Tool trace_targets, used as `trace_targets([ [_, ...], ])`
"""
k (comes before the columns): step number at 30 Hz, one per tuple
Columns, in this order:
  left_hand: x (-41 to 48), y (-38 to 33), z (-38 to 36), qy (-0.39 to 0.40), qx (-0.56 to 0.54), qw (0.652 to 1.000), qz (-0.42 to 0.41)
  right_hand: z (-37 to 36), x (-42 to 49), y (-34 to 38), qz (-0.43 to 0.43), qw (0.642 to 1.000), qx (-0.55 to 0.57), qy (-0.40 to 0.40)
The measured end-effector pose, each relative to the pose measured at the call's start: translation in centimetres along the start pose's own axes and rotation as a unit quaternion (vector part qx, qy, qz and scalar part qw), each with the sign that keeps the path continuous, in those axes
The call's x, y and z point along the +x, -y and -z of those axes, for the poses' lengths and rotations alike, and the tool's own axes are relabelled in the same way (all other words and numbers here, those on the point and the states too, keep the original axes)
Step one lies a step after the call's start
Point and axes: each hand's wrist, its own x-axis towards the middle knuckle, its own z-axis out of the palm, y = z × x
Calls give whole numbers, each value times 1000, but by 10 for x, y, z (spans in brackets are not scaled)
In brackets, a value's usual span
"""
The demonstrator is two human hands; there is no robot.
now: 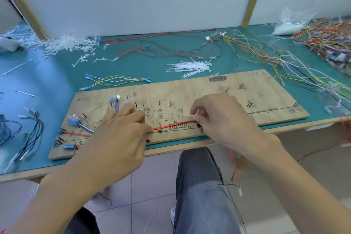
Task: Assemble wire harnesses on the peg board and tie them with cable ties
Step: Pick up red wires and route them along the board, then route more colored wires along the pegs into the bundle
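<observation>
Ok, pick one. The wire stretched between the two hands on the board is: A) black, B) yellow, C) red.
C: a red wire runs along the board from the left hand to the pinching right hand.

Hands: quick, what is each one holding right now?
Left hand: pinches the red wire.
Right hand: pinches the same wire, further along.
</observation>
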Motion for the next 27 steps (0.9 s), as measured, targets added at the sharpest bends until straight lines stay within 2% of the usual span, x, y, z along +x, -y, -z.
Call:
trace_targets([
  [3,18,10,5,61,-10,998,22,5,1,-1,6,1000,8,21],
  [7,51,1,6,20,-52,998,23,9,6,-5,17,999,25,42],
  [13,111,-21,1,84,-11,996,-15,25,15,-20,46,996,50,53],
  [17,133,-21,0,130,24,991,-23,57,40,-46,29,992,117,-26],
  [21,147,-18,1,196,10,980,-19,88,92,-82,-48,974,209,-75],
  [24,155,-16,0,255,-16,967,0,102,148,-115,-108,964,206,-125],
  [27,162,-15,0,293,-54,954,28,107,205,-139,-132,963,168,-165],
])
